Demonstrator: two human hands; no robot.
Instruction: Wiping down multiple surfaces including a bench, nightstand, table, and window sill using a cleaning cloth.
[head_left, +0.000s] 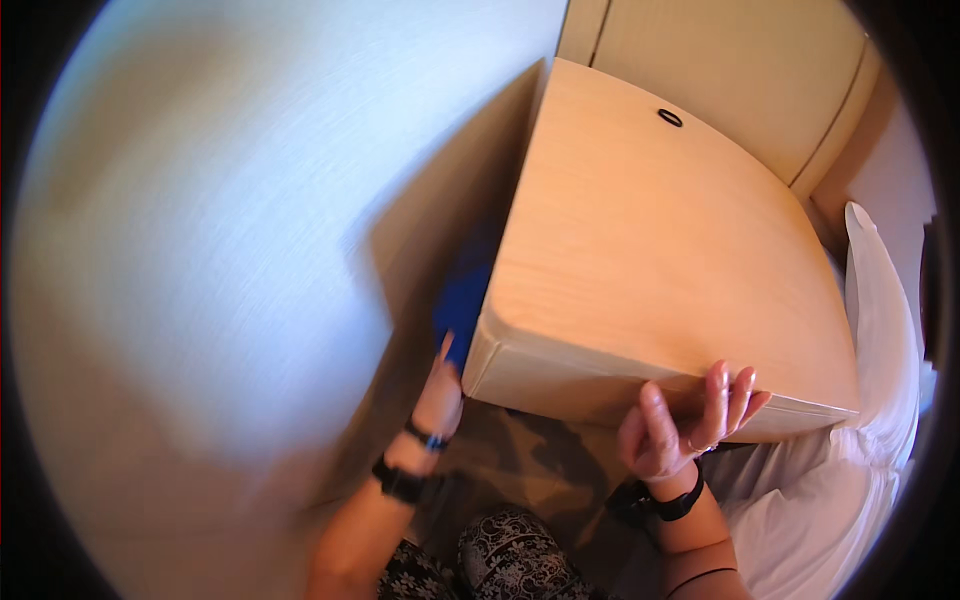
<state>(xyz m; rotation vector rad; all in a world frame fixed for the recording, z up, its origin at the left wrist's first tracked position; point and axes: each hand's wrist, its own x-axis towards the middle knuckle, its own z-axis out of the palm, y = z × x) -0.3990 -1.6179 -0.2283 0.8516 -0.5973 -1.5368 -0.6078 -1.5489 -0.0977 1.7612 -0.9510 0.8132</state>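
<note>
A light wooden bedside cabinet or table (660, 240) with a rounded front corner stands before me. On its top, near the far edge, lies a small black ring-shaped band (670, 118). My left hand (441, 397) reaches down beside its left side, next to a blue thing (461, 307) in the shadowed gap by the wall; the fingers are partly hidden, and whether they grip the blue thing is unclear. My right hand (690, 427) is at the front edge, palm turned up and fingers apart, with nothing in it. Black bands circle both wrists.
A pale wall (225, 225) rises close on the left. Behind the cabinet is a wooden panel (727, 82). White bedding (810, 502) lies to the right, with a white pillow or cloth (881, 322) beyond. My knee in patterned fabric (510, 555) shows below, above a shadowed floor.
</note>
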